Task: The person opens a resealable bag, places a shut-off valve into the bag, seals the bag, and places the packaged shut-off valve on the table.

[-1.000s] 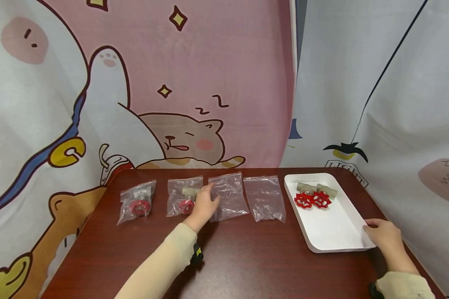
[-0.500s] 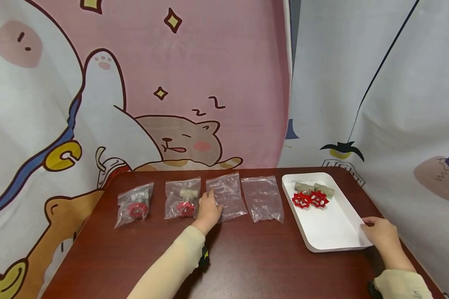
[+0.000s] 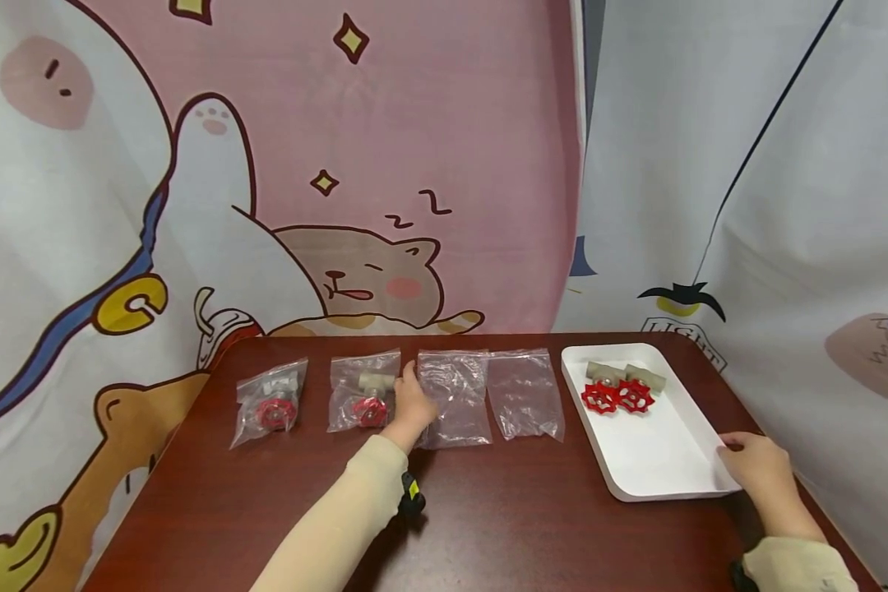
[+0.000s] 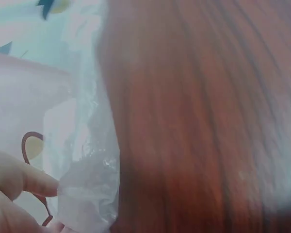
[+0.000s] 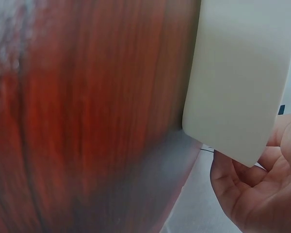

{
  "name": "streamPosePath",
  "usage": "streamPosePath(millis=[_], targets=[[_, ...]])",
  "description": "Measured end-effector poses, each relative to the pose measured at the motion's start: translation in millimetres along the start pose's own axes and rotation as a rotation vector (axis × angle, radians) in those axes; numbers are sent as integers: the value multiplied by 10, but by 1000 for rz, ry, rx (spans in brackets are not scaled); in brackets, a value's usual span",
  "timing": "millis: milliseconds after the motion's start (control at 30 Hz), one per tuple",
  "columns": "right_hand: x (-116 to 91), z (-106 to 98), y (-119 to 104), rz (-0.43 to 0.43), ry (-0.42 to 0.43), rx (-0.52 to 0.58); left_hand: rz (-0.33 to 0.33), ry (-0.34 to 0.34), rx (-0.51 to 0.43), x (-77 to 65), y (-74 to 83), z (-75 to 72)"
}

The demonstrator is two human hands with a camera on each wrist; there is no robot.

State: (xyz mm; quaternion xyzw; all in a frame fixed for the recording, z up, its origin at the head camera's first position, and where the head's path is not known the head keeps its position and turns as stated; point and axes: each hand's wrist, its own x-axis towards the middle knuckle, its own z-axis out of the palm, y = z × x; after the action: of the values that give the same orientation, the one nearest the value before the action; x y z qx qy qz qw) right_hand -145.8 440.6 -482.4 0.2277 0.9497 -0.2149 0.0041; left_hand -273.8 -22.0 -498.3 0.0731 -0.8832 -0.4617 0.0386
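My left hand (image 3: 413,407) is at the left edge of a flat clear zip bag (image 3: 455,403), one finger pointing away from me. In the left wrist view its fingertips meet the plastic bag (image 4: 89,194) at the edge. Left of it lies a zip bag with a red-wheeled valve (image 3: 370,411) inside. My right hand (image 3: 760,469) grips the white tray (image 3: 681,460) by its near right corner; the right wrist view has the fingers around the tray's wall (image 5: 237,82). Two valves with red handwheels (image 3: 617,396) and beige bodies lie at the tray's far end.
Another flat zip bag (image 3: 525,395) lies right of the one being touched, overlapping its edge. At the far left is a bag with a valve (image 3: 275,411) that has a grey body. All rest on a dark red-brown table (image 3: 503,510), with a printed curtain (image 3: 488,164) behind.
The third bag has turned from slanted to straight and shifted slightly toward the bag on its right. My left hand moved a little right. The right hand and tray stayed put.
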Motion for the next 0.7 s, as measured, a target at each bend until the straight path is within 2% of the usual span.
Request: streamPosePath(millis=[100, 200, 267, 367, 500, 600, 633, 700], targets=[[-2, 7, 9, -1, -2, 1, -78, -4, -185, 6, 31, -35], [0, 11, 15, 2, -7, 7, -171, -35, -377, 5, 40, -72], [4, 9, 12, 3, -6, 9, -219, -62, -471, 11, 34, -88], [5, 7, 12, -1, -4, 12, -279, -92, -560, 22, 20, -109], [4, 14, 26, -7, 3, 13, -359, -123, -626, 38, 9, -127], [8, 19, 31, -9, 6, 14, -362, -138, -644, 64, -31, -115], [8, 20, 32, -8, 6, 15, -305, -154, -693, 152, -184, -33], [8, 17, 28, -4, 4, 16, -282, -161, -697, 153, -204, -26]])
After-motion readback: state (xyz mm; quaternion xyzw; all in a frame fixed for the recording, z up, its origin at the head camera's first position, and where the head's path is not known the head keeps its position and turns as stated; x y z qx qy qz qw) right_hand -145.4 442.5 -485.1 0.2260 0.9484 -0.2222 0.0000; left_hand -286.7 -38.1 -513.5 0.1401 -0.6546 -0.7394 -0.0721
